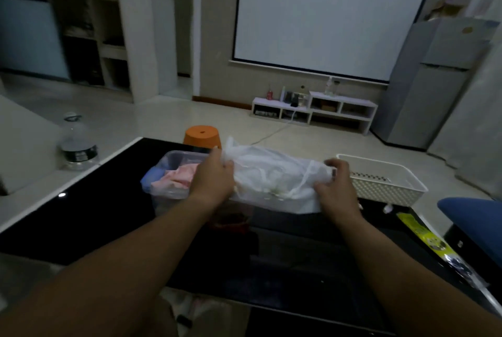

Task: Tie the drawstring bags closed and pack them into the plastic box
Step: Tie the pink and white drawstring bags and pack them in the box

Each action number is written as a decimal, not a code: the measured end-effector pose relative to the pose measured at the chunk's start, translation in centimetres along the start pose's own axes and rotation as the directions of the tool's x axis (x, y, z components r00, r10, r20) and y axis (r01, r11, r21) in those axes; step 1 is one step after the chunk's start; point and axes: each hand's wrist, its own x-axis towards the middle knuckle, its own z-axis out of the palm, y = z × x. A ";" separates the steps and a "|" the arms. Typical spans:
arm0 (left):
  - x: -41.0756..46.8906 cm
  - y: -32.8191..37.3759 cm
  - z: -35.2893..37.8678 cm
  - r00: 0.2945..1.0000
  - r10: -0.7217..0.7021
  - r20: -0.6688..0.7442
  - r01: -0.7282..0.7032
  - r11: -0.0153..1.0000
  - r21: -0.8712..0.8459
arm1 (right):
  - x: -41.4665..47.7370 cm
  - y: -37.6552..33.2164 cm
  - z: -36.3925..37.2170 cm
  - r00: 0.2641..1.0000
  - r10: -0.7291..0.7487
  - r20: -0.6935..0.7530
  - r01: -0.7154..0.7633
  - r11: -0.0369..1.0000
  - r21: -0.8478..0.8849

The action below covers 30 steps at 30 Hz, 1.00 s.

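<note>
The left hand [214,177] and the right hand [336,191] each grip one end of the thin white drawstring bag [271,173], holding it over the clear plastic box [173,156], probably for laying it inside.

You are in a home living room: projector screen [326,10], low white TV shelf [312,108], fridge [434,78] at right.
</note>
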 end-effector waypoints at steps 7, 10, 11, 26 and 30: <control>6.7 -7.0 -9.5 0.989 -0.078 -0.128 0.114 0.943 0.313 | 1.8 -7.8 12.3 0.974 -0.072 0.216 0.124 0.963 -0.237; 7.3 -8.8 -9.2 0.998 0.007 -0.070 0.037 0.794 0.607 | 1.8 -7.4 14.4 0.961 -0.108 0.254 0.232 0.813 -0.535; 7.4 -8.8 -8.8 0.997 0.067 -0.049 -0.013 0.710 0.704 | 1.8 -7.1 14.7 0.956 -0.148 0.254 0.278 0.736 -0.617; 12.5 -11.0 -3.9 0.683 -0.442 0.581 -0.045 0.770 0.637 | 2.6 -7.8 18.0 0.663 0.302 0.685 0.311 0.721 -0.619; 13.9 -11.8 -2.6 0.622 -0.572 0.535 0.007 0.687 0.727 | 4.1 -6.3 20.3 0.572 0.427 0.701 0.242 0.728 -0.641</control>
